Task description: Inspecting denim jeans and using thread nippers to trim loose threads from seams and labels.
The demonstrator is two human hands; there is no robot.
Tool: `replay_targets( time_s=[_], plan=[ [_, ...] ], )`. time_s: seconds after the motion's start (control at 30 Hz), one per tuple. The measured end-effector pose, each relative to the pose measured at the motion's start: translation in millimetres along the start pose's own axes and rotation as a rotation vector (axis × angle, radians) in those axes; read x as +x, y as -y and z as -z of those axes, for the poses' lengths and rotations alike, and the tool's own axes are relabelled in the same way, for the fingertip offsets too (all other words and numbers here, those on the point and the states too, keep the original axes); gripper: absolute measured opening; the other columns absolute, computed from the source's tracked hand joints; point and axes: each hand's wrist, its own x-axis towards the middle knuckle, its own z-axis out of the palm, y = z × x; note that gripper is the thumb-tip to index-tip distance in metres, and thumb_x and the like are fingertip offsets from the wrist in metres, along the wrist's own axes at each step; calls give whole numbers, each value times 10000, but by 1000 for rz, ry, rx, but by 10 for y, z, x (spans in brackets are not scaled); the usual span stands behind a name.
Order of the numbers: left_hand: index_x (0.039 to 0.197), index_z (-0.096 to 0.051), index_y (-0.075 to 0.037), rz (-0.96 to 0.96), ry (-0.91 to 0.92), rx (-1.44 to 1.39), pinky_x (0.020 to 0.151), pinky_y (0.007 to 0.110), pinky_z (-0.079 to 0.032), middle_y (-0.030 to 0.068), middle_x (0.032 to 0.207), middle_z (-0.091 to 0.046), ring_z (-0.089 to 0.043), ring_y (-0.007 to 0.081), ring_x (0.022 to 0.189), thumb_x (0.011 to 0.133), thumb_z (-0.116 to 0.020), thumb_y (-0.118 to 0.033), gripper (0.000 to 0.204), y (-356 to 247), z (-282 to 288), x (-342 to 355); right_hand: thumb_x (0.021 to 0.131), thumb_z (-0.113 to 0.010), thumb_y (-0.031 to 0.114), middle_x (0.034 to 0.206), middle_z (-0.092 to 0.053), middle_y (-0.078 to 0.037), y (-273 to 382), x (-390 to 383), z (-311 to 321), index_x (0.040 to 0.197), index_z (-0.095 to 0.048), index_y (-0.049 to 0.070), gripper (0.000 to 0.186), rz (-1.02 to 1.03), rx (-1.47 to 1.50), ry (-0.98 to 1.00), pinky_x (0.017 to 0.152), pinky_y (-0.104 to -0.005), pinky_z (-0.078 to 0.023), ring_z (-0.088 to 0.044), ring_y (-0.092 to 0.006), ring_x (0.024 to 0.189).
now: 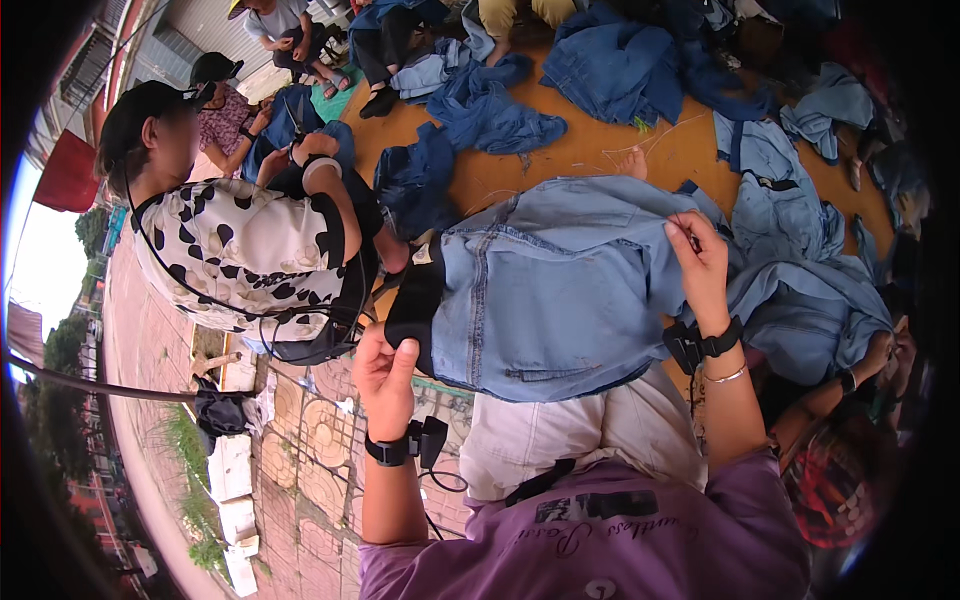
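A light blue denim garment (pixel 570 290) is spread between my hands over my lap, its seams showing. At its left end runs a dark band (pixel 417 305). My left hand (pixel 384 385) is closed on the lower corner of that band, thumb on top. With thumb and fingers, my right hand (pixel 703 262) pinches the upper right part of the cloth. The far right end of the garment is hard to tell from the denim beyond my right hand.
Dark blue denim pieces (pixel 610 65) lie heaped on an orange-brown surface (pixel 580 145) ahead. More light denim (pixel 790 200) lies to the right. A person in a patterned top (pixel 240 250) sits close on my left; another person's hands (pixel 885 355) hold denim at the right.
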Motion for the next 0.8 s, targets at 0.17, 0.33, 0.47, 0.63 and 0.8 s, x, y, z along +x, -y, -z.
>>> replay_targets(
  time_s=[0.17, 0.33, 0.47, 0.63, 0.8],
  plan=[
    [1019, -611, -3, -63, 11, 57, 705, 154, -374, -42, 852, -621, -492, 7, 752, 946, -652, -89, 121, -505, -465, 480, 937, -650, 136, 832, -532, 40, 89, 641, 238, 1072, -672, 5, 189, 78, 45, -189, 648, -194, -358, -431, -39, 722],
    [978, -616, 30, 39, 94, 82, 615, 158, -409, -26, 814, -634, -520, 5, 699, 976, -605, -101, 132, -315, -697, 994, 800, -763, 90, 808, -476, 42, 545, 271, 58, 1112, -675, 39, 328, 6, 71, 39, 610, -198, -315, -402, -46, 693],
    [962, -634, 28, 239, 87, -94, 637, 178, -432, -16, 808, -651, -543, 21, 681, 978, -601, -128, 161, -329, -753, 1082, 628, -874, 163, 869, -597, -33, 899, -396, -177, 984, -690, 77, 410, 263, -39, 290, 604, -269, -412, -524, -187, 760],
    [1470, -332, 12, 136, 421, -242, 1046, 313, -377, 91, 1350, -526, -504, 162, 1234, 944, -595, -77, 595, -170, -649, 982, 734, -776, 50, 851, -607, -78, 429, -493, -140, 927, -660, 28, 226, 177, -103, 194, 603, -284, -413, -526, -197, 703],
    [1522, -207, 10, 283, 458, -215, 1129, 334, -282, 103, 1505, -369, -352, 183, 1387, 897, -631, 38, 755, 158, -567, 912, 869, -662, 40, 806, -558, -33, 480, -165, -17, 925, -619, -15, 89, -10, 136, 132, 636, -241, -379, -469, -125, 692]
  ],
)
